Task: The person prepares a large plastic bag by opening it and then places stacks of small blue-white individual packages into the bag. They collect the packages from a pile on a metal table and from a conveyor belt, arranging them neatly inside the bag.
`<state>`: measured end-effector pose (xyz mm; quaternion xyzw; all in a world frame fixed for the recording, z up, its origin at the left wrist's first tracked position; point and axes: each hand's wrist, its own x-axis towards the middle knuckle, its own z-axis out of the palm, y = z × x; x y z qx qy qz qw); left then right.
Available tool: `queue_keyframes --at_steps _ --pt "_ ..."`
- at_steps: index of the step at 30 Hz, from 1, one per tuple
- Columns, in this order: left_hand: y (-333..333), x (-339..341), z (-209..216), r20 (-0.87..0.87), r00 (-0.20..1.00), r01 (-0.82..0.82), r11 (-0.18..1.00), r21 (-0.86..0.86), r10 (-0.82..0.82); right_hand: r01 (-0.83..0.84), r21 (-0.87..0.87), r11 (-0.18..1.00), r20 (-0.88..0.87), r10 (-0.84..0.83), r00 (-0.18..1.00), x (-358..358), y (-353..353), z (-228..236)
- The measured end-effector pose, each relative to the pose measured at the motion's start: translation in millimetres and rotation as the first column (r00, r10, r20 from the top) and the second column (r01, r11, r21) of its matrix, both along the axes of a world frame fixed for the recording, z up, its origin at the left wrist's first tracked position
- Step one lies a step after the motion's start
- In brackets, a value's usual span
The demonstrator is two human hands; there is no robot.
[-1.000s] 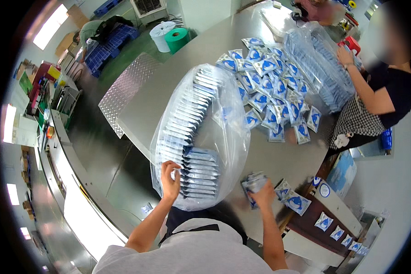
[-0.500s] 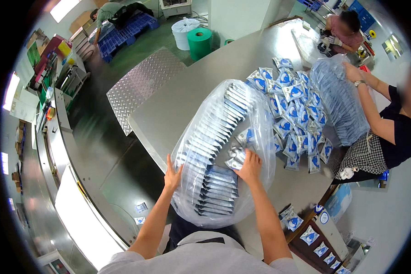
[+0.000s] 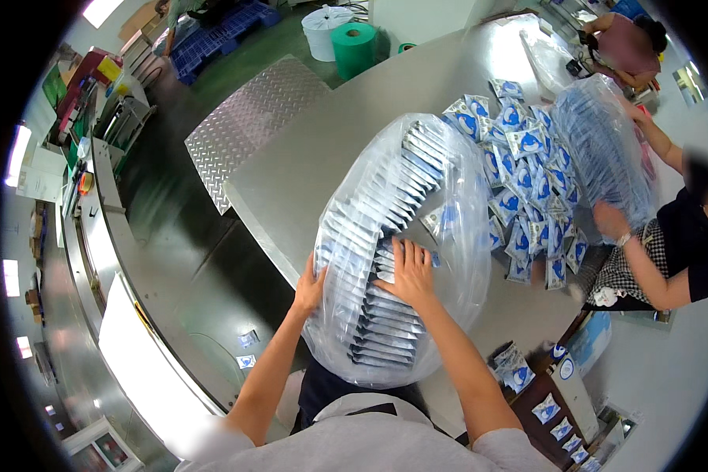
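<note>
A large clear plastic bag (image 3: 468, 299) lies on the metal table in front of me, its near end against my lap. Inside, small flat packets (image 3: 385, 330) stand on edge in two rows, a longer outer one and a shorter near one. My left hand (image 3: 309, 291) grips the bag's left side from outside. Within the bag, my right hand (image 3: 409, 274) is closed over packets at the far end of the near row, thumb toward the left; how many it holds is hidden. A few loose packets lie in the bag beyond it.
A heap of blue-and-white packets (image 3: 527, 173) lies right of the bag. Beyond it a co-worker's hands (image 3: 612, 220) handle another filled bag (image 3: 602, 149). More packets (image 3: 515, 370) lie at lower right; two (image 3: 247, 350) are on the left. The table (image 3: 291, 169) edges a diamond-plate surface (image 3: 252, 110).
My right hand has moved left and up with its packets, from the bag's inner space onto the near row. My left hand has closed more against the bag. The co-worker's nearer hand has moved down.
</note>
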<state>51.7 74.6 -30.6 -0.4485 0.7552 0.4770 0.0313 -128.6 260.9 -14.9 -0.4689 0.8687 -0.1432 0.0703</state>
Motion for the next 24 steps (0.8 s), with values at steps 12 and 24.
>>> queue_keyframes --at_steps 12,24 --pt "98 -139 57 -0.297 0.639 0.397 0.635 -0.663 -0.709 0.268 -0.352 0.897 0.261 -0.18 0.948 79 139 60" --pt "175 -138 83 -0.239 0.638 0.312 0.53 -0.788 -0.732 0.801 -0.028 0.598 0.273 -0.766 0.582 80 547 126"
